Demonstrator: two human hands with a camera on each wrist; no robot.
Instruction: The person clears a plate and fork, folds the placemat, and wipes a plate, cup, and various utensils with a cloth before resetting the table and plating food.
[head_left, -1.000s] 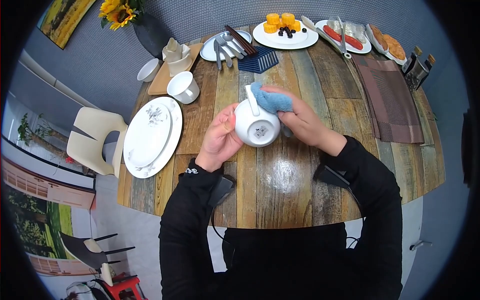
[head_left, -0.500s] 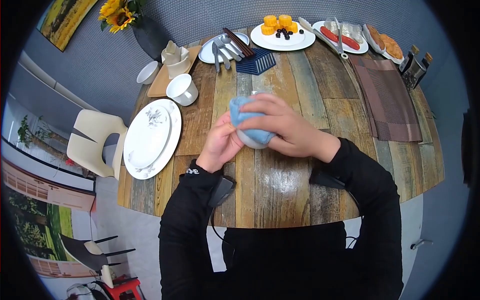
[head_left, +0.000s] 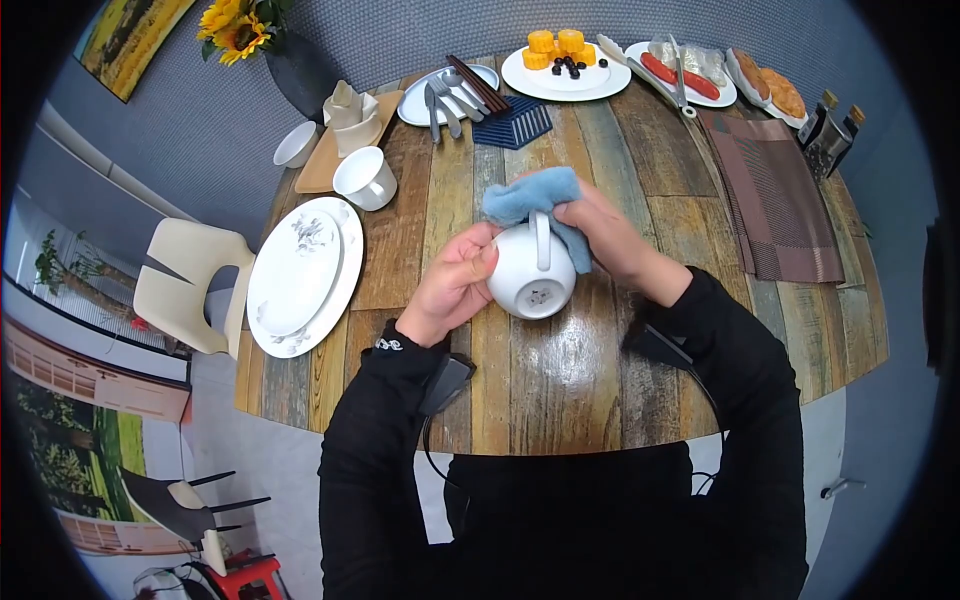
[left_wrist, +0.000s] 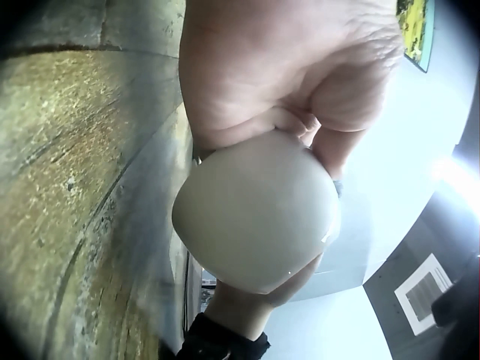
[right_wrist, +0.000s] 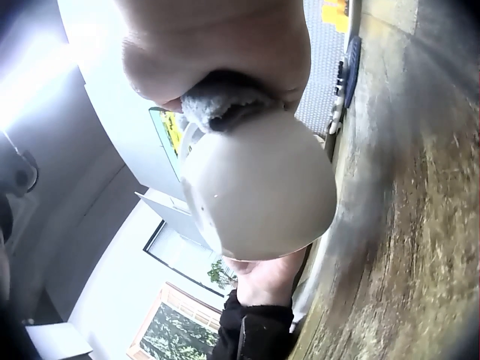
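Observation:
Held in the air above the table is a white cup, tilted so its marked base faces the head camera and its handle points up and away. The left hand grips it from the left, thumb on the outer wall. A blue cloth is pinched by the right hand against the far rim and right side of the cup, around the handle. In the left wrist view the cup hides most fingertips; in the right wrist view the cloth is bunched under the right hand.
Stacked plates and another white cup stand left. Behind are a cutlery plate, a navy trivet and a corn plate. Folded brown placemats and bottles are on the right.
The cup has turned, its handle and base now in sight. The right hand and cloth, which covered the cup half a second ago, have moved right to the far rim. The left hand keeps hold.

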